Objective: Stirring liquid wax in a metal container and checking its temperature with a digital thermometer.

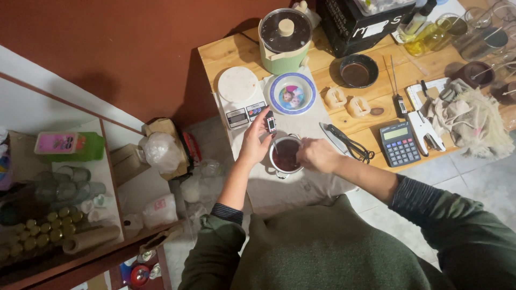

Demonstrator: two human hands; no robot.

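My left hand point(256, 140) holds a small digital thermometer point(271, 123) with its head just above a small metal pot point(285, 156) of dark red liquid. My right hand point(317, 154) rests at the pot's right rim, fingers closed; what it grips is hidden. The pot stands on a pale cloth point(301, 185) at the front edge of a wooden table point(376, 102).
Behind the pot are a white kitchen scale point(239, 96), a blue-rimmed plate point(292, 93), a green electric cooker point(284, 40), scissors point(349, 144), a calculator point(399, 143), a dark bowl point(358, 71), two moulds point(346, 102). A shelf with jars point(43, 225) stands to the left.
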